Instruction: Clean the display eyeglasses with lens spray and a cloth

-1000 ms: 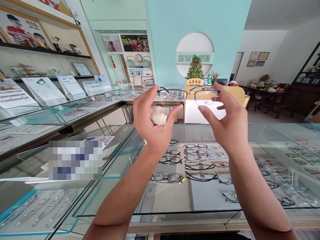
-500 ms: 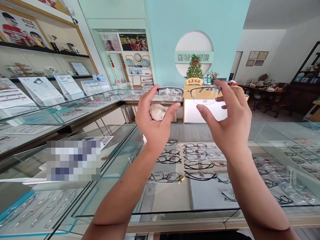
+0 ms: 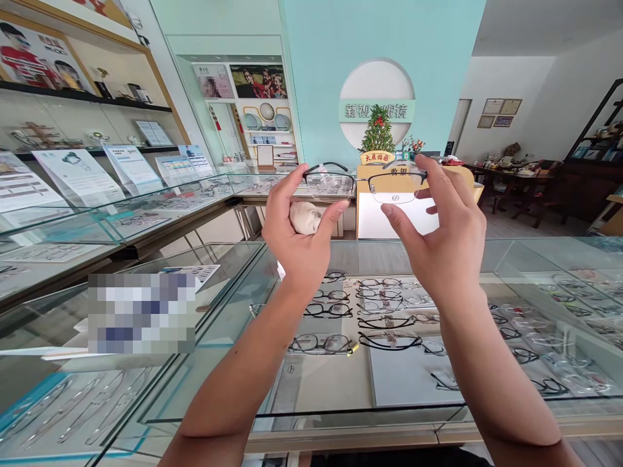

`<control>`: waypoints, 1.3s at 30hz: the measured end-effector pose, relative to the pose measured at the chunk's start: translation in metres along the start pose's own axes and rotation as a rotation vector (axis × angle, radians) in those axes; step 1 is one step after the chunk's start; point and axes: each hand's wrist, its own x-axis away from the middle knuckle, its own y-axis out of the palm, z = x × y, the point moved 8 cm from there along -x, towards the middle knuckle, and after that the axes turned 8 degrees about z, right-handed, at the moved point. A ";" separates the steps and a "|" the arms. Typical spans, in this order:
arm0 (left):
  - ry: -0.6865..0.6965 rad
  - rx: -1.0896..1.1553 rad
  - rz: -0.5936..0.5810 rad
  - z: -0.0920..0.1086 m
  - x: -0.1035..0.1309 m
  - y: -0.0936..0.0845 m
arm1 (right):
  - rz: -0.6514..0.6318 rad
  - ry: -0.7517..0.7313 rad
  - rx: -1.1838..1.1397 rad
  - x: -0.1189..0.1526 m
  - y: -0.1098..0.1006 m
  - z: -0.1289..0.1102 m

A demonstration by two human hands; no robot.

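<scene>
A pair of eyeglasses (image 3: 361, 179) with a dark upper rim and clear lenses is held up in front of me, above the glass display case. My left hand (image 3: 304, 224) grips its left end at the fingertips. Tucked in that same palm is a crumpled off-white cloth (image 3: 304, 218). At the right end, the fingers of my right hand (image 3: 445, 224) hold the frame near the hinge, the thumb below the lens. Both temples show behind the lenses, partly hidden by the fingers.
Several glasses frames (image 3: 331, 344) lie in rows inside the glass display case (image 3: 331, 421) below my hands. Papers (image 3: 78, 340) rest on the glass at the left. Beyond stands a white-fronted counter (image 3: 389, 220) with a plant (image 3: 378, 133).
The eyeglasses have tilted, so the temples now show more above the rims. Both hands keep their hold, and the right hand has shifted slightly left.
</scene>
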 end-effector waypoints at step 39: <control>0.092 0.117 0.023 0.005 -0.001 -0.005 | -0.157 0.218 -0.208 0.002 0.018 0.020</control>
